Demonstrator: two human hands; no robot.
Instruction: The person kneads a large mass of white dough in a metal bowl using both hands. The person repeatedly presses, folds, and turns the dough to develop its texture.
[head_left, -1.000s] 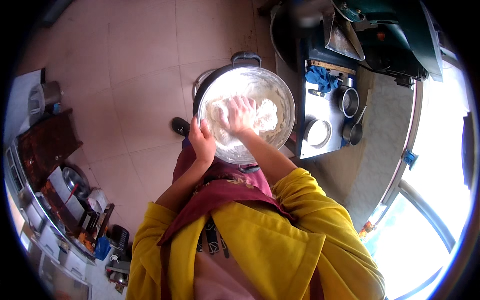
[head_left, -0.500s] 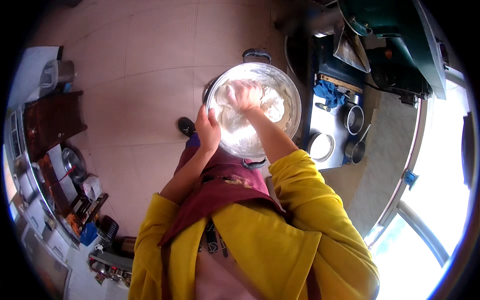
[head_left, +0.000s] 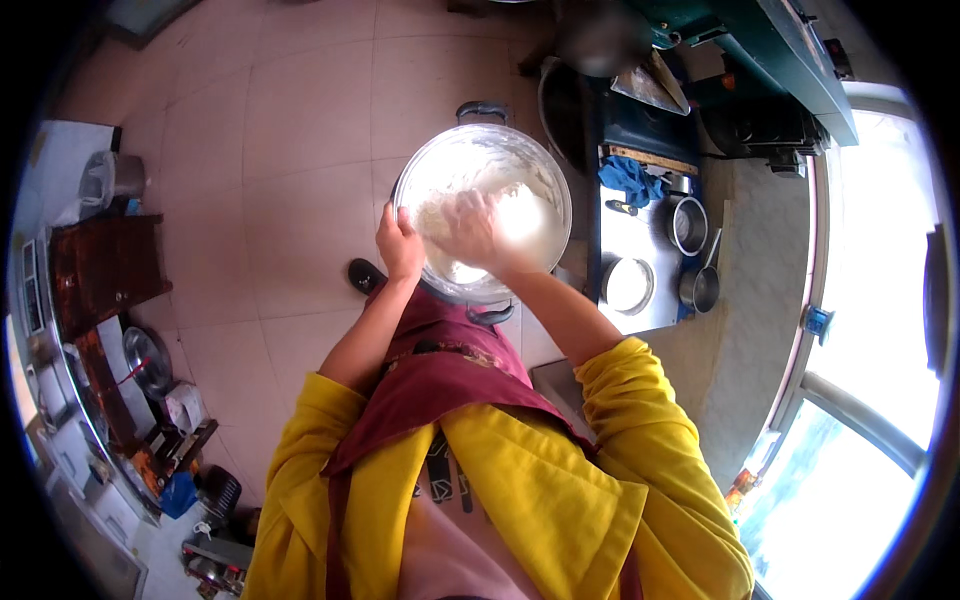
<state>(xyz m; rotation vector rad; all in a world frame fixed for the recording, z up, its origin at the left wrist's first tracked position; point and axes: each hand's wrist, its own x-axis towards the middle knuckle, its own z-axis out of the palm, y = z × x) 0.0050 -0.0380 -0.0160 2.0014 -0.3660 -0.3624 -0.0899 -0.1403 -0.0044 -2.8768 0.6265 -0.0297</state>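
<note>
A wide silver pot (head_left: 562,180) with black loop handles is in front of my apron, its walls smeared with white flour or dough. My left hand (head_left: 402,247) is closed on the pot's left rim, the thumb over the edge and the fingers outside. Inside, my right hand (head_left: 478,232) is down among pale dough (head_left: 528,216), its wrist crossing the near right rim. Motion and glare smear its fingers, so their grip does not show. The brightest part of the dough, right of that hand, is washed out.
To the right, a metal counter (head_left: 650,308) carries a round pan (head_left: 628,286), a small pot (head_left: 688,225), a saucepan (head_left: 700,290) and a blue cloth (head_left: 632,180). A green machine (head_left: 770,60) stands at far right. A brown cabinet (head_left: 108,262) is at left, on a tiled floor.
The pot and both hands appear further left in the picture. My right hand has shifted down toward the near side of the pot and is blurred. The left hand keeps its hold on the rim.
</note>
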